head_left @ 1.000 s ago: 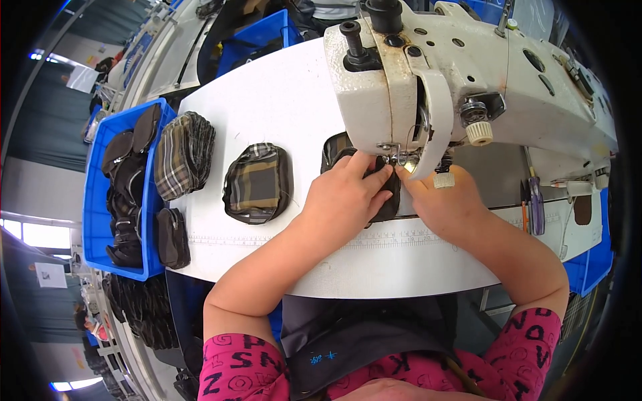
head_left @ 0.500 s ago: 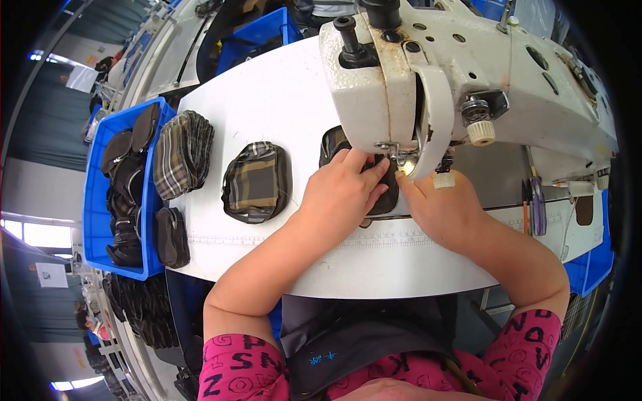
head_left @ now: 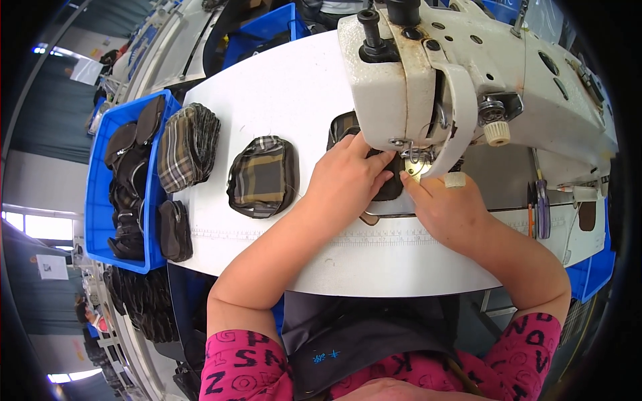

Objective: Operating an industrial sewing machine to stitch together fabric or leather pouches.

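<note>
A dark pouch [head_left: 386,190] with a zipper lies beneath the needle end of a white sewing machine [head_left: 384,93]. On its left part my left hand [head_left: 346,175] is closed, with the fingertips close to the presser foot [head_left: 418,155]. My right hand [head_left: 447,208] bends at the pouch's right edge, its thumb beside the lit needle plate; the machine hides some of its fingers. Behind my left hand shows a plaid part [head_left: 343,123] of the work. A small brown tab [head_left: 368,218] sticks out below the pouch.
Left on the white table [head_left: 294,267] lie a plaid pouch [head_left: 262,177], a stack of plaid pieces [head_left: 188,147] and a dark pouch [head_left: 175,230]. A blue bin [head_left: 155,257] holds dark pouches. A purple-handled screwdriver [head_left: 542,210] lies at right, near a brown patch [head_left: 587,216].
The whole view has shifted slightly, with the machine appearing farther right. Both hands stay at the dark pouch, and their grip looks nearly the same.
</note>
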The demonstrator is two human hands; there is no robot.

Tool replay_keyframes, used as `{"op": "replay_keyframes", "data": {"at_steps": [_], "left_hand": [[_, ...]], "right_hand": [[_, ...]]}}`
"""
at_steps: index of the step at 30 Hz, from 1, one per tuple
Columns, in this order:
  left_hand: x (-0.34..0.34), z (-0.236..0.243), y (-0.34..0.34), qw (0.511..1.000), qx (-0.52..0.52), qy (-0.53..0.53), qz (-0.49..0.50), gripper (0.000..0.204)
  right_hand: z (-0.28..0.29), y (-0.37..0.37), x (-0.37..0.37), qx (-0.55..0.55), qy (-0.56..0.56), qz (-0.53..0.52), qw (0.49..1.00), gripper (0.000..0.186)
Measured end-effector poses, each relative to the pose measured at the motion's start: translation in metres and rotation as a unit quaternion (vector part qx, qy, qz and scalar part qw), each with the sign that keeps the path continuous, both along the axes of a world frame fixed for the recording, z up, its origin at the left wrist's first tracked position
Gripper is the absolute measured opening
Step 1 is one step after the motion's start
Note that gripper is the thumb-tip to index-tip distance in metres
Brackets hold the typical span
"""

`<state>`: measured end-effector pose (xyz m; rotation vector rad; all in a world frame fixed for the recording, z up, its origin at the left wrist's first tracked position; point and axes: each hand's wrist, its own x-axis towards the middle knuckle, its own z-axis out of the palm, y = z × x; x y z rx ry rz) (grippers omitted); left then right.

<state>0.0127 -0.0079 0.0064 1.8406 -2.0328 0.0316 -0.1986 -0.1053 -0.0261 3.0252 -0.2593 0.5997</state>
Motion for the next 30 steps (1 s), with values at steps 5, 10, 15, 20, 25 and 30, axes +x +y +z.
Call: {"op": "replay_keyframes", "data": {"at_steps": [5,10,15,20,25,30], "left_hand": [[0.004,-0.007,-0.003,0.999,-0.025,0.014,-0.015,0.032],[0.006,-0.007,-0.001,1.000,-0.007,0.015,-0.011,0.030],[0.011,-0.009,-0.002,0.995,-0.046,0.083,0.018,0.027],[0.041,-0.002,-0.005,0.976,-0.134,0.012,0.170,0.042],[0.047,0.001,0.010,0.961,0.056,-0.154,0.225,0.063],[0.042,-0.003,0.027,0.979,0.083,-0.109,0.150,0.046]], "right_hand": [[0.003,-0.003,0.001,0.020,-0.021,0.004,1.000,0.048],[0.008,0.000,0.000,0.016,-0.006,0.002,1.000,0.048],[0.006,-0.001,0.001,0.036,-0.021,0.007,0.999,0.045],[0.008,0.001,-0.002,0.028,0.026,-0.017,0.999,0.048],[0.005,-0.001,0.000,0.026,0.015,-0.012,0.999,0.048],[0.002,0.000,0.004,0.046,0.033,-0.018,0.998,0.047]]}}
